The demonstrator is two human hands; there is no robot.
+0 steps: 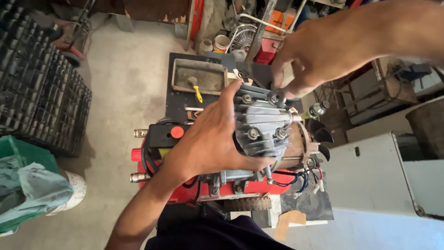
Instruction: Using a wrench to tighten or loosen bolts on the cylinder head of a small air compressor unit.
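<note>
While the left hand wraps around the finned grey cylinder head of a small red compressor, its grip closed on the near and left sides of the casting with the thumb hooked under the near edge, the right hand comes in from the far right and pinches its fingertips at a bolt on the head's far corner. Its grip is closed on or around that bolt, though whether the fingers pinch the bolt head itself or a washer beside it is too small to tell. Three more bolts show on the head, two on the near side and one at the far left corner. The compressor sits low on the floor, in the middle of the scene, with loose wires hanging at its right end. Beyond it lies a dusty metal tray with a yellow-handled tool in it; black crates stand to the left. By the look of it, the step in hand is finger-turning the far bolt while the head is steadied. The next move seems to call for the left hand's firm hold and small twists from the right fingertips, square to the bolt.
</note>
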